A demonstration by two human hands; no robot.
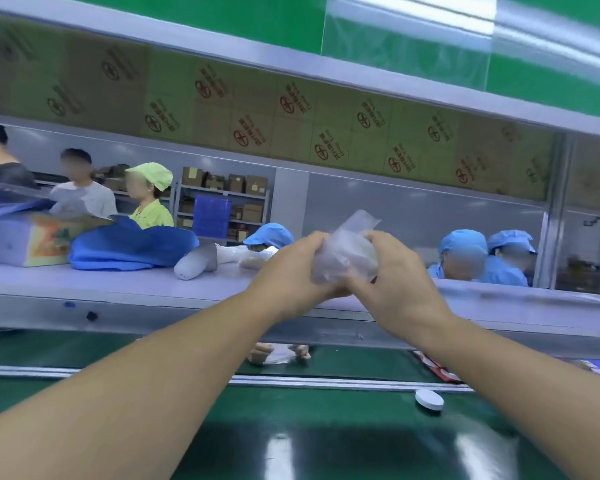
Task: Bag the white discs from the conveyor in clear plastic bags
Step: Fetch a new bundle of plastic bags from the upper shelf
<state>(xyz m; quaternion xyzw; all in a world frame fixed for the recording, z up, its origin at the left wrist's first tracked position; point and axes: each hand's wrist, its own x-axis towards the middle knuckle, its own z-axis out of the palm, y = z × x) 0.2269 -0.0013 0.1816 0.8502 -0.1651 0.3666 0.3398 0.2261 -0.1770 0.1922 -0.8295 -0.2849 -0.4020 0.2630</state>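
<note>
Left hand (288, 271): centre of the frame, raised above the belt; fingers curled round the left side of the clear plastic bag (347, 251).
Right hand (395, 282): just right of centre; thumb on top and fingers underneath pinch the right side of the same bag.
Bag position: held between both hands, clear of every surface, in front of the grey shelf (118, 282).
Bag orientation: long axis near upright, tilted to the right; the loose crumpled end points to the upper right.
Bag contents: a pale shape shows through the film; blur prevents identification.
White disc (429, 399): lower right of the frame, lying flat on the green conveyor belt (326, 427); it appears as an oval with its long side running left to right, dipping slightly to the right.
Disc surroundings: just below the metal rail (326, 381) that divides the near lane from the far lane, and just left of the right forearm.
Open room: bare green belt extends left of the disc, between the two forearms.
Far lane: another person's hands (278, 353) hold a clear bag, under the shelf edge.
Shelf load: a blue cloth (129, 249) lies at centre left.
Upper right: clear bags (465, 46) lie on the upper green shelf.
</note>
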